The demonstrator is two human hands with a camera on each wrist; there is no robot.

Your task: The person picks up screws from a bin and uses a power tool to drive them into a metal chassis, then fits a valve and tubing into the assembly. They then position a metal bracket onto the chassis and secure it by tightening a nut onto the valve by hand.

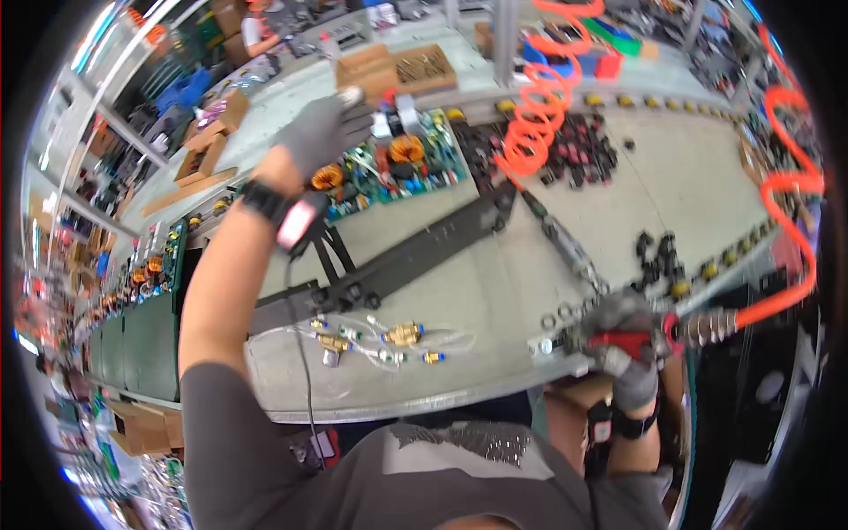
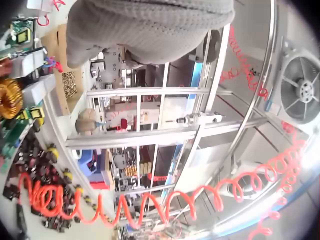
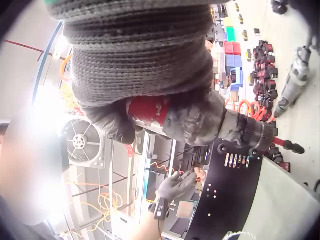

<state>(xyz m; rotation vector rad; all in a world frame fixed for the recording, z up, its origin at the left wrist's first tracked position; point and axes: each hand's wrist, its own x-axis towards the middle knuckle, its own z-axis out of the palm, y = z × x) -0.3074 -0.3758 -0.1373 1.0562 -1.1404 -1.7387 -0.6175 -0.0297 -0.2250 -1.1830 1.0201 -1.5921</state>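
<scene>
My left hand, in a grey glove (image 1: 325, 134), is raised by the upper left corner of a green circuit board (image 1: 433, 181) with copper coils. Its fingers stretch towards the board's white parts, and nothing shows in them; whether they touch the board I cannot tell. The left wrist view shows the glove (image 2: 150, 30) close up. My right hand (image 1: 623, 340) grips a red power driver (image 1: 623, 343) at the table's front right edge. Seen from the right wrist, gloved fingers (image 3: 112, 122) wrap its red body (image 3: 147, 110), and its bit (image 3: 287, 145) points away.
A long black panel (image 1: 424, 247) lies diagonally on the table (image 1: 468, 309). Brass fittings with clear tubes (image 1: 402, 334) lie near the front edge. A grey tool (image 1: 570, 247) hangs on or lies by a red coiled hose (image 1: 534, 124). Behind are black parts (image 1: 587, 150) and a cardboard tray (image 1: 424, 71).
</scene>
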